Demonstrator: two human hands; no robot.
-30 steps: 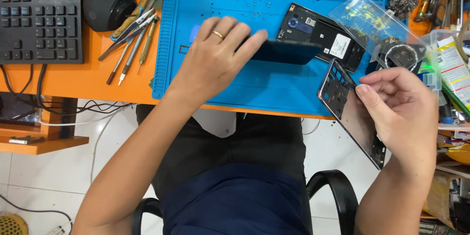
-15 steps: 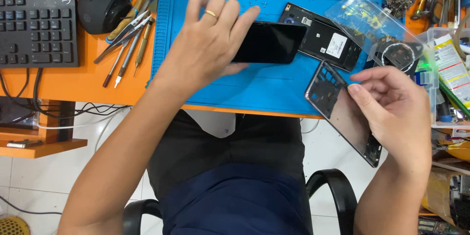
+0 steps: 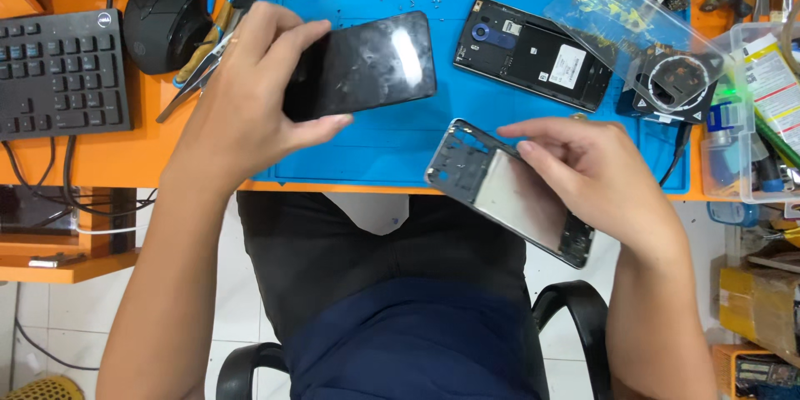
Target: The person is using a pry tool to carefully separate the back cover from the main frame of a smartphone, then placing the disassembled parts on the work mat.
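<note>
Two hands: left [image 3: 242, 108] holds screen [image 3: 362, 65], right [image 3: 604, 179] holds frame [image 3: 500, 192].

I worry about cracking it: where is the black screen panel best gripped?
By its long edges, coming in from the short end, as the left hand does now: thumb under one edge, fingers over the other. The black screen panel is thin, flat and glossy, so probably keep pressure off its face.
</note>
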